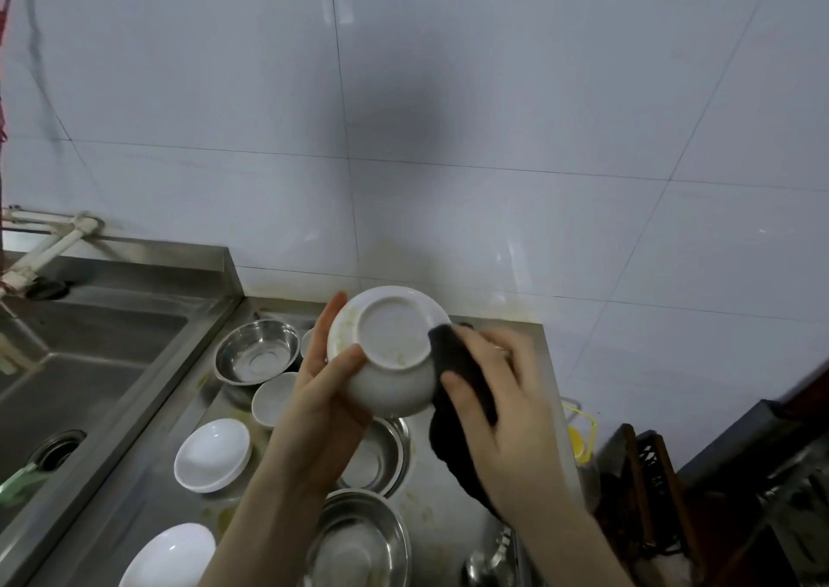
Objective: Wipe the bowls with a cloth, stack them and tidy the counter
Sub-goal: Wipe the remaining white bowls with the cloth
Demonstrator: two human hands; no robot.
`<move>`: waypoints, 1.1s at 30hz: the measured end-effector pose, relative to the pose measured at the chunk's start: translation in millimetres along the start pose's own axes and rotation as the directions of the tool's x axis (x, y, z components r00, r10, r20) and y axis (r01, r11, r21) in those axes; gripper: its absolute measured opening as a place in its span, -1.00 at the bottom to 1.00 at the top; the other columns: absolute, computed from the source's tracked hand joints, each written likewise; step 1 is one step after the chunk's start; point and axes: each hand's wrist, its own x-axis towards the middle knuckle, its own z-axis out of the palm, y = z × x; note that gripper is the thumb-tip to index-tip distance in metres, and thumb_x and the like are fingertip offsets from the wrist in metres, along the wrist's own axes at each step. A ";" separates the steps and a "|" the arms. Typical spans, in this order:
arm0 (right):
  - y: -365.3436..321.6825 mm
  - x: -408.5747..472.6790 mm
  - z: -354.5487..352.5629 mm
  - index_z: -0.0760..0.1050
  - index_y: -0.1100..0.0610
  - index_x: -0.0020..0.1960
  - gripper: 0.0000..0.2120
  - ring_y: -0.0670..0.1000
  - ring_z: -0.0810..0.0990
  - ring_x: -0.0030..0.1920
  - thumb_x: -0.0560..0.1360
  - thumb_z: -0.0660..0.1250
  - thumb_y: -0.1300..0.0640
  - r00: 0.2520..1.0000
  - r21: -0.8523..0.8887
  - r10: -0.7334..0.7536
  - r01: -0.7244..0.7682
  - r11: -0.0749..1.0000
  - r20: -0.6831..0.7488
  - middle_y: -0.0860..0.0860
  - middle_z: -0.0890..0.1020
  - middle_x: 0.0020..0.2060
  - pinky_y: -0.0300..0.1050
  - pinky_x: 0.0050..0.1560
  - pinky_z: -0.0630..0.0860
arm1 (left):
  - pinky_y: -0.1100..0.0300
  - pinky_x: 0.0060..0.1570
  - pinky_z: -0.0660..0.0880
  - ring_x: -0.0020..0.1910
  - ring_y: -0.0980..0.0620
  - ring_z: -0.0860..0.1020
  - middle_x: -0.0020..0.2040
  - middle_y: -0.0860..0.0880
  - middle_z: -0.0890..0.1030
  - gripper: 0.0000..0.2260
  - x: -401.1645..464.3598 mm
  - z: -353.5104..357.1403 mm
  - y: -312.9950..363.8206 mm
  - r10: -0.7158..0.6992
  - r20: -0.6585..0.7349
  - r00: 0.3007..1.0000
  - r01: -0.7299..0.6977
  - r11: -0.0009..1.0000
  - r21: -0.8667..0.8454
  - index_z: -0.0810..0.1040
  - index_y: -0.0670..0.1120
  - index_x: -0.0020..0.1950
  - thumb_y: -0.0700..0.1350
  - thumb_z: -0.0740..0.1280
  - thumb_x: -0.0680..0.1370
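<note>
The person is working through the wiping step: the left hand (329,373) is gripping a white ceramic bowl (389,353) by its rim, thumb curled over the outer wall and fingers behind, and is holding it tilted above the stainless steel counter (448,510) with its foot ring turned toward the camera. The right hand (502,400) is clutching a dark, bunched cloth (460,373) and is pressing it against the bowl's right side, its loose end hanging down under the wrist. Yellowish smears are showing near the foot ring and along the left wall, so I judge this bowl is not yet clean; the next move is probably calling for the left hand to turn the bowl so the cloth can reach those marks, before it is set down on another bowl. Waiting on the counter below are a shallow white dish (211,460), a small white cup-like bowl (273,400) and a round steel bowl (256,352), none stacked neatly yet. No brand, label or readable writing is appearing on any of them.
</note>
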 end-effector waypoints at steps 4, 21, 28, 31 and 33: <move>6.7 -15.0 10.7 0.53 0.11 0.27 -0.69 -0.22 0.49 0.17 0.59 0.20 0.07 0.985 0.106 0.108 -0.094 0.990 -0.138 -0.03 0.53 0.13 -0.46 0.16 0.33 | -0.01 0.08 0.63 0.18 -0.10 0.64 0.25 -0.06 0.64 -0.15 -4.8 1.4 3.9 0.007 0.066 0.998 -0.013 0.996 0.088 0.51 0.19 0.37 -0.15 0.63 0.11; 19.1 26.0 -7.9 0.58 -0.02 0.18 -0.79 -0.16 0.54 0.11 0.60 0.26 0.05 0.976 0.145 0.211 -0.215 0.966 0.044 -0.21 0.58 0.03 -0.43 0.10 0.35 | 0.01 0.20 0.58 0.27 -0.01 0.59 0.28 0.04 0.61 -0.29 -11.0 5.1 -1.4 -0.012 0.263 0.965 -0.163 0.759 0.630 0.46 0.13 0.41 -0.13 0.55 0.28; -3.9 31.3 -9.3 0.52 -0.06 0.27 -0.71 -0.09 0.48 0.12 0.59 0.21 -0.02 0.978 -0.169 -0.067 0.101 0.981 0.196 -0.14 0.52 0.12 -0.23 0.12 0.42 | 0.33 0.11 0.52 0.25 0.21 0.57 0.22 0.15 0.64 -0.21 -9.0 17.4 -3.1 0.048 0.241 0.969 -0.207 0.687 0.697 0.35 0.17 0.46 -0.32 0.47 0.32; -11.9 22.6 -5.3 0.49 -0.06 0.31 -0.68 -0.02 0.48 0.13 0.58 0.20 -0.04 0.953 -0.256 -0.188 0.248 0.934 0.236 -0.13 0.51 0.17 -0.16 0.09 0.45 | 0.15 0.16 0.58 0.28 -0.01 0.59 0.29 0.02 0.62 -0.11 -13.5 10.3 -7.3 -0.005 0.256 0.967 -0.133 0.845 0.517 0.23 0.17 0.55 -0.38 0.44 0.35; -4.1 29.4 -5.3 0.53 -0.07 0.27 -0.71 -0.09 0.49 0.13 0.59 0.21 -0.05 0.983 -0.104 -0.012 0.032 0.994 0.184 -0.15 0.53 0.11 -0.28 0.11 0.40 | 0.08 0.13 0.59 0.26 -0.13 0.60 0.31 -0.08 0.62 -0.09 -17.5 16.9 -1.5 -0.080 0.276 0.958 -0.033 0.924 0.381 0.25 0.19 0.54 -0.23 0.43 0.23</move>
